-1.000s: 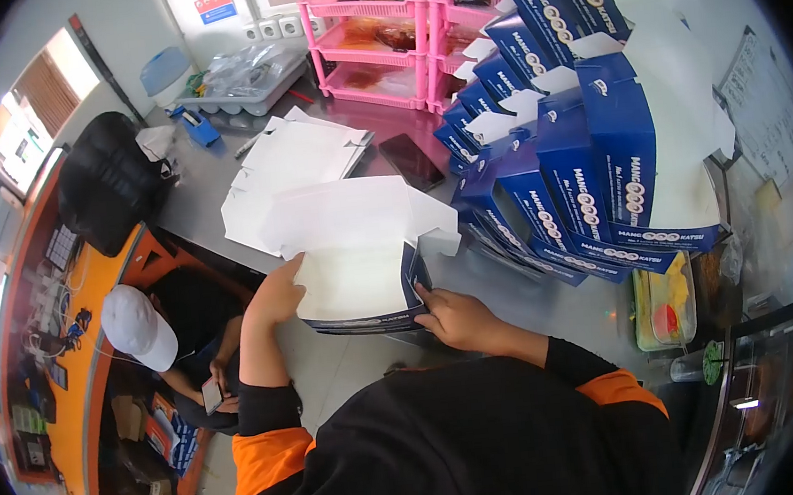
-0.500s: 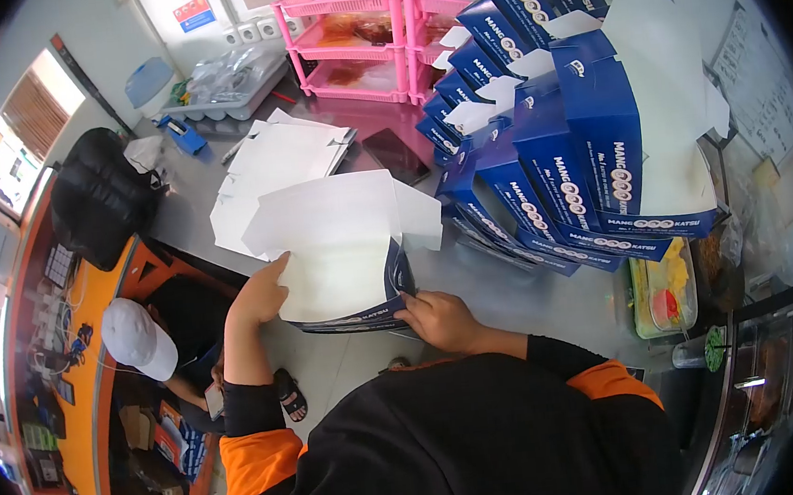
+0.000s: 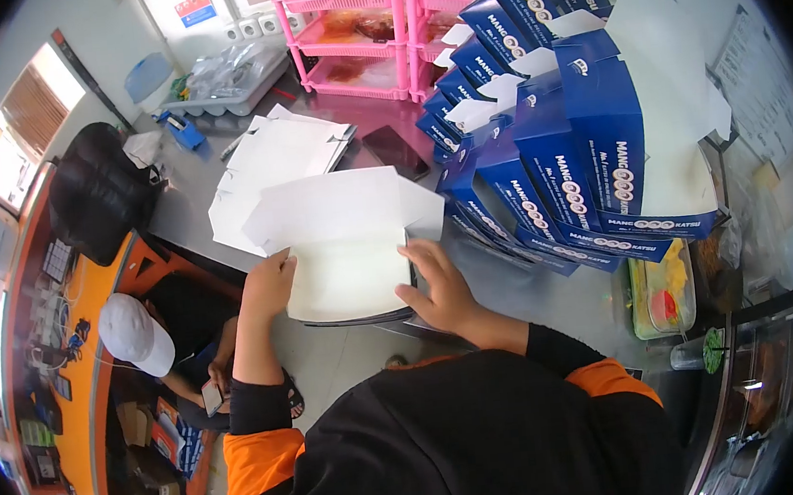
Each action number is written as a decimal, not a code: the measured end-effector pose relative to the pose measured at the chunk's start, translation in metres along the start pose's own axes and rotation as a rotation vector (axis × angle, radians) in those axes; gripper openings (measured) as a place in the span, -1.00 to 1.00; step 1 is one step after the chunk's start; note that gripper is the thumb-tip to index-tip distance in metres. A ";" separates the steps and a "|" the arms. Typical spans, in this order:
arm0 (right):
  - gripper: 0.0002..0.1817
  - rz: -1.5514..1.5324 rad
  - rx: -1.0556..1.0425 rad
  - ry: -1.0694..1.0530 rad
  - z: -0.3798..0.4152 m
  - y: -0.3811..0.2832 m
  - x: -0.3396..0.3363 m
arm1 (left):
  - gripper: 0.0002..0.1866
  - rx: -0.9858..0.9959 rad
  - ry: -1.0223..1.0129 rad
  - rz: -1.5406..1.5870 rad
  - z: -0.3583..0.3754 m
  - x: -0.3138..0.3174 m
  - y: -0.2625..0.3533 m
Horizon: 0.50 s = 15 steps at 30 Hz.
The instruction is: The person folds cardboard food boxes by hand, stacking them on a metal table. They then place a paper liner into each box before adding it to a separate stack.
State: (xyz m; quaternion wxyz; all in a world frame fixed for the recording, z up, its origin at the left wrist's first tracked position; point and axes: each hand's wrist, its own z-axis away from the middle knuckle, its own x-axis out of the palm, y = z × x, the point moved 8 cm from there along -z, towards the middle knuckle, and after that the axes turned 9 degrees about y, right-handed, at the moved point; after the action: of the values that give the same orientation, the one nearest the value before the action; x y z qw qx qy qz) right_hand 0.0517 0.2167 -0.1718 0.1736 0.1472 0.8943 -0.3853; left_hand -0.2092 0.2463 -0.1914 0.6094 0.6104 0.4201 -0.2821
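Note:
A cardboard food box [image 3: 347,275], white inside, stands at the near edge of the metal table with its lid flap raised at the back. My left hand [image 3: 268,285] is closed on the box's left side, fingers at the upper left corner. On the right side, my right hand [image 3: 442,292] grips the wall, with thumb and fingers spaced along it. Behind the box lie flat white cardboard sheets [image 3: 267,169], partly covered by the raised lid. To the right rise several stacked blue folded boxes [image 3: 549,163] with printed lettering.
A dark phone [image 3: 393,151] lies behind the box. At the back stand a pink rack [image 3: 349,33] with filled bags and a grey tray [image 3: 237,99] of plastic. A person in a white cap [image 3: 135,334] sits low on the left, holding a phone. A food container [image 3: 662,300] is at the right.
My right hand has moved up from the box's front right corner to its right side. The front wall with lettering no longer shows. My left hand stays at the left side.

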 end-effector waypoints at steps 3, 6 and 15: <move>-0.36 0.226 0.061 -0.258 -0.001 0.019 0.027 | -0.65 -0.035 0.000 -0.041 -0.009 0.006 -0.006; -0.31 0.336 0.132 -0.429 0.005 0.031 0.037 | -0.67 -0.031 0.051 -0.076 -0.011 0.007 -0.008; -0.26 0.304 0.177 -0.449 0.003 0.033 0.038 | -0.69 -0.044 -0.007 -0.064 -0.009 0.022 -0.022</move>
State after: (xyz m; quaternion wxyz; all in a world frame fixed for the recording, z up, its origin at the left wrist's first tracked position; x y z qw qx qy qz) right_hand 0.0316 0.2405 -0.2106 0.4093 0.2051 0.7642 -0.4543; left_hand -0.2191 0.2568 -0.2209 0.6148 0.5819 0.4434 -0.2945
